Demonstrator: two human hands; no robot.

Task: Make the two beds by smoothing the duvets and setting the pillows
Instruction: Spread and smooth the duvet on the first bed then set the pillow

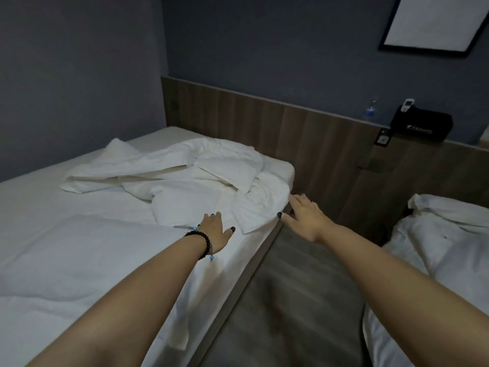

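Head view, dim room. Your left hand (215,230) lies palm down on the left bed (39,197), fingers straight and together, thumb out toward 3 o'clock; it holds nothing. The fingertips touch the near fold of the crumpled duvet (185,178), which is bunched toward the head end of that bed, at 12 o'clock from the hand. A beaded bracelet (202,241) sits on that wrist.

Your right hand (304,217) is spread, fingers straight and pointing to 11 o'clock, at the bed's aisle-side edge. Its fingertips are just beside the duvet corner that hangs over the mattress edge; whether they touch the cloth you cannot tell from this frame. It grips nothing.

A flatter white pillow (87,250) lies at 8 o'clock from the left hand, on the same bed and near the camera. A second, smaller pillow shape (227,170) rests inside the duvet heap.

The right bed (436,250) is at 3 o'clock, across the floor aisle (296,300), with rumpled white bedding on it.

The wooden headboard panel (264,123) runs behind both beds. On its ledge at 1 o'clock: a water bottle (370,111), a black bag (420,124), and a small white device (407,105) on the bag. A framed picture (434,21) hangs on the wall above.
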